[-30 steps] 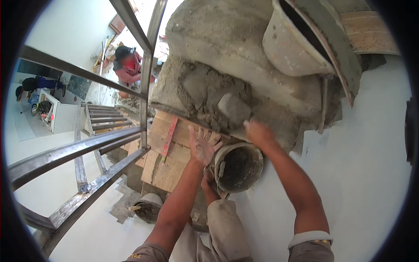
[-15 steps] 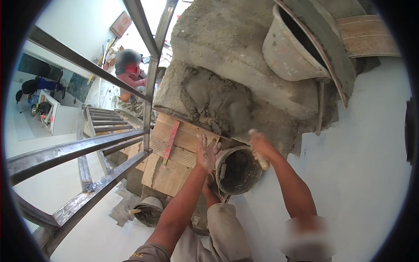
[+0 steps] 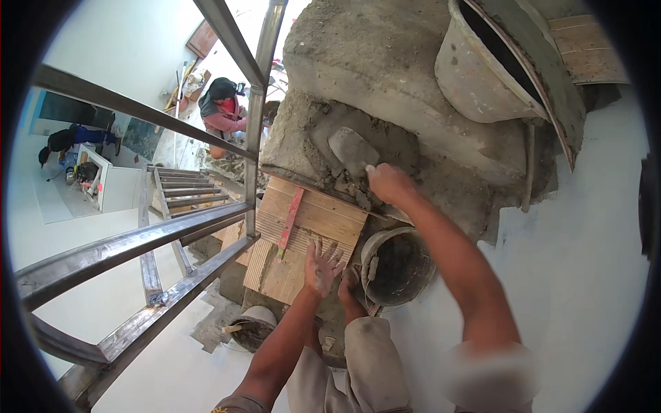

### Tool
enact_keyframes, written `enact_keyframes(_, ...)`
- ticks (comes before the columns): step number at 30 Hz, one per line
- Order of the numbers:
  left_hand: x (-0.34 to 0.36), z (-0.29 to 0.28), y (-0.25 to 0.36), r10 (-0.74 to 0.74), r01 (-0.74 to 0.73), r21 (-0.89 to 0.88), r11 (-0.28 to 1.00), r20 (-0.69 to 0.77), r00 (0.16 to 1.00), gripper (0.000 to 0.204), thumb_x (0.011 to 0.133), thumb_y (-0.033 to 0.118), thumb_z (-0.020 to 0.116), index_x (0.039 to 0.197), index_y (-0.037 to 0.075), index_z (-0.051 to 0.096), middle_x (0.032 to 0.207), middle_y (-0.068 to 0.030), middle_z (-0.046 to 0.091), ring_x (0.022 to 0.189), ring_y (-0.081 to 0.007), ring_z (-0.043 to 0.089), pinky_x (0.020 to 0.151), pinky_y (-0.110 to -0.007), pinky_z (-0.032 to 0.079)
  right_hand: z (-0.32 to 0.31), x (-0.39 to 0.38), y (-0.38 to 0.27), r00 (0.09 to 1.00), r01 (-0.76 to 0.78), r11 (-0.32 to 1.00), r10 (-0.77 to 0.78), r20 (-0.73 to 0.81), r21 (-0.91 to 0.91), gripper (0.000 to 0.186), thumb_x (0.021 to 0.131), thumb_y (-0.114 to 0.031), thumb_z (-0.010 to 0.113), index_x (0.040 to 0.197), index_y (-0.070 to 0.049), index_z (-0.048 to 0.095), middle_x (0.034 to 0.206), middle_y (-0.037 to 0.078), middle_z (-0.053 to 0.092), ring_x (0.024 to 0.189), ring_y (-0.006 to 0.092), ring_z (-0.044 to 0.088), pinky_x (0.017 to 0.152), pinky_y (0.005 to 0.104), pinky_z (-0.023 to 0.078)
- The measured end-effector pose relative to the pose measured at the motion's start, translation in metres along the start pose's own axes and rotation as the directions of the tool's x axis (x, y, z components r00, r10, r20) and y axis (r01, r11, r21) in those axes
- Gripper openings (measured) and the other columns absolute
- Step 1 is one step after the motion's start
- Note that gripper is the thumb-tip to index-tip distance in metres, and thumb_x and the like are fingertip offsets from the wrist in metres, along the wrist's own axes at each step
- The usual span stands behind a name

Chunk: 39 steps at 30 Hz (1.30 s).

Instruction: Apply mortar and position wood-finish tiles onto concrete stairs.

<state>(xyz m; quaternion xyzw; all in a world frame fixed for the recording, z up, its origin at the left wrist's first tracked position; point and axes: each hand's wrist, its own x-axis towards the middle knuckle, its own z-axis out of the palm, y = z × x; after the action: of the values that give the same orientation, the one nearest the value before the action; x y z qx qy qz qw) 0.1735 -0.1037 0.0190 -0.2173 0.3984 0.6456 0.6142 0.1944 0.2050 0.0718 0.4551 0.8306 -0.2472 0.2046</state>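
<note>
My right hand [image 3: 391, 184] is closed around the handle of a trowel [image 3: 352, 147]. The trowel's blade rests on the wet grey mortar [image 3: 318, 132] spread over a concrete step [image 3: 372, 86]. With fingers spread and nothing in it, my left hand [image 3: 322, 268] hovers over the wood-look tiles [image 3: 323, 212]; mortar smears its fingers. On those tiles lies a red level-like bar [image 3: 290, 221], left of and beyond my left hand. A dark bucket [image 3: 399, 267] with mortar stuck inside stands between my two arms.
A metal railing frame [image 3: 144, 244] runs along the left. At the far right, a large pale tub [image 3: 482, 72] leans on the upper step beside a board [image 3: 544, 76]. A smaller bucket [image 3: 251, 327] stands lower left. Two people work below, one crouching [image 3: 222, 113], another bent over [image 3: 79, 138].
My right hand has swung up and left from beside the bucket, bringing the trowel onto the mortar. My left hand has drawn slightly back from the bucket, fingers still spread.
</note>
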Motion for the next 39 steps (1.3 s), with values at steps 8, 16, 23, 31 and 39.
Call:
enact_keyframes(8,-0.018,-0.013,-0.001,0.024,-0.031,0.069,0.997,0.109,0.994,0.097,0.095,0.077,0.043,0.166,0.022,0.006,0.167,-0.0147,0.026,0.151,-0.0359,0.030,0.119,-0.050,0.028,-0.061,-0.003,0.063,0.982,-0.088,0.978,0.054,-0.182,-0.187,0.047,0.104,-0.043,0.049,0.103,-0.001,0.070,0.102,0.021,0.074,0.096,0.0413,0.071,0.084,0.0516,0.056)
enact_keyframes(16,-0.096,-0.114,0.007,0.039,-0.025,0.193,0.981,-0.067,0.997,0.094,0.097,0.074,0.041,0.166,0.017,0.011,0.166,-0.0177,0.028,0.150,-0.0373,0.032,0.119,-0.051,0.028,-0.006,-0.063,0.034,0.889,-0.447,0.306,0.258,0.379,0.841,0.055,0.107,-0.052,0.042,0.086,-0.004,0.057,0.066,0.009,0.055,0.050,0.0248,0.054,0.050,0.0452,0.051)
enact_keyframes(23,-0.139,-0.137,0.018,0.031,0.017,0.285,0.958,-0.163,0.986,0.096,0.098,0.073,0.042,0.165,0.012,0.013,0.164,-0.0191,0.033,0.146,-0.0363,0.040,0.117,-0.050,0.032,0.007,0.015,-0.100,0.955,-0.287,0.314,0.168,0.245,0.905,0.046,0.108,-0.043,0.039,0.082,-0.007,0.050,0.065,0.006,0.048,0.052,0.0214,0.049,0.052,0.0431,0.047)
enact_keyframes(31,-0.130,-0.106,0.006,0.079,-0.043,0.264,0.964,-0.128,0.989,0.094,0.099,0.072,0.042,0.165,0.011,0.014,0.163,-0.0186,0.033,0.146,-0.0359,0.040,0.117,-0.049,0.033,-0.008,0.028,-0.038,0.968,0.153,0.976,-0.179,-0.177,-0.152,0.056,0.107,-0.046,0.043,0.106,0.003,0.069,0.092,0.023,0.073,0.071,0.0341,0.071,0.064,0.0449,0.057)
enact_keyframes(39,-0.124,-0.117,-0.017,0.011,0.027,0.326,0.945,-0.117,0.993,0.091,0.099,0.070,0.044,0.165,0.014,0.015,0.163,-0.0166,0.035,0.146,-0.0355,0.040,0.117,-0.050,0.031,-0.027,-0.032,-0.024,0.913,-0.298,0.843,0.115,0.391,0.449,0.060,0.107,-0.042,0.041,0.099,0.012,0.065,0.085,0.026,0.072,0.065,0.0336,0.070,0.056,0.0478,0.054)
